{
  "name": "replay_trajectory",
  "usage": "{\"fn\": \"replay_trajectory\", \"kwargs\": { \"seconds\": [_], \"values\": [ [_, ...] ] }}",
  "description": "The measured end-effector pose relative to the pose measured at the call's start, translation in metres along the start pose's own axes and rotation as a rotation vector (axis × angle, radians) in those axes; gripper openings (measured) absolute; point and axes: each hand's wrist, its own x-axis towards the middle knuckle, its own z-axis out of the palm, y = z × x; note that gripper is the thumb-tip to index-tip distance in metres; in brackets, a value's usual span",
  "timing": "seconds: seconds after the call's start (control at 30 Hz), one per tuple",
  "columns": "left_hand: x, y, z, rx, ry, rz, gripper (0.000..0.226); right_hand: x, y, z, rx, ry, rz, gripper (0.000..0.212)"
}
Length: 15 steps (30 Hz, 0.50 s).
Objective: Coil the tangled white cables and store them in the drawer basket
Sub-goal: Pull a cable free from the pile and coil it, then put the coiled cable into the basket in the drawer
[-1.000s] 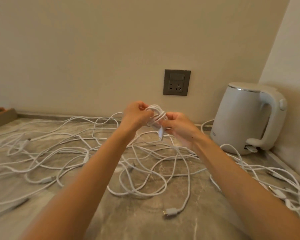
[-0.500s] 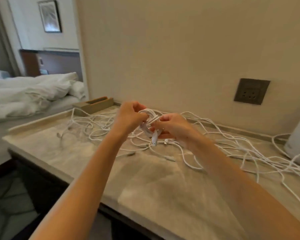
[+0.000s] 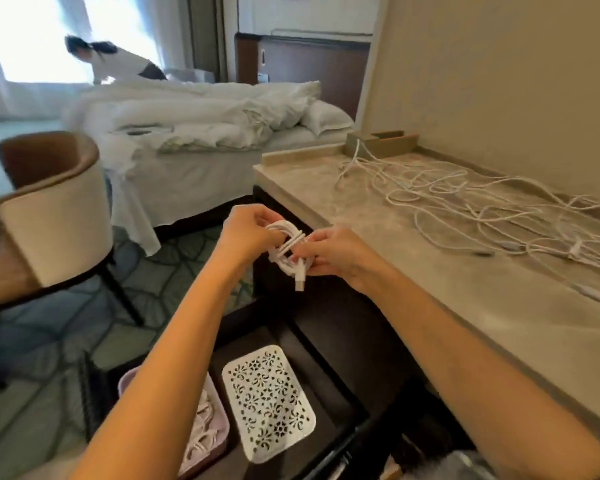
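I hold a small coiled white cable (image 3: 286,245) in the air between both hands, off the counter's left edge and above the open drawer (image 3: 329,368). My left hand (image 3: 245,233) grips the coil's left side. My right hand (image 3: 329,252) pinches its right side, and a plug end hangs below. In the drawer lie a pink basket (image 3: 219,415) with coiled white cables inside, partly hidden by my left forearm, and a white perforated tray (image 3: 269,401). Several tangled white cables (image 3: 465,206) sprawl over the marble counter (image 3: 482,306).
A small beige and wood box (image 3: 383,142) stands at the counter's far corner. A brown and cream armchair (image 3: 54,202) is on the left, a bed with white bedding (image 3: 205,123) lies behind, and another person (image 3: 115,60) bends over beyond it.
My view has swung left and down from the counter and wall to the open drawer. Both hands kept the coil and carried it off the counter's edge over the drawer.
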Motion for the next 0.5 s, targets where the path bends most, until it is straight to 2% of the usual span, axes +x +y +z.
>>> {"fn": "replay_trajectory", "kwargs": {
  "seconds": [0.2,0.33,0.4,0.5],
  "values": [
    [-0.010,-0.090,-0.039,0.089,0.018,-0.211,0.017,0.038,0.045,0.076,-0.061,-0.120,0.131,0.024],
    [-0.020,-0.146,-0.052,0.098,0.019,-0.381,0.021,0.061,0.077,0.119,-0.125,-0.206,0.224,0.004],
    [-0.024,-0.173,-0.057,0.118,0.016,-0.456,0.023,0.073,0.095,0.138,-0.161,-0.237,0.285,0.011],
    [-0.032,-0.212,-0.062,0.175,0.012,-0.531,0.026,0.084,0.119,0.166,-0.202,-0.280,0.375,0.004]
  ]
}}
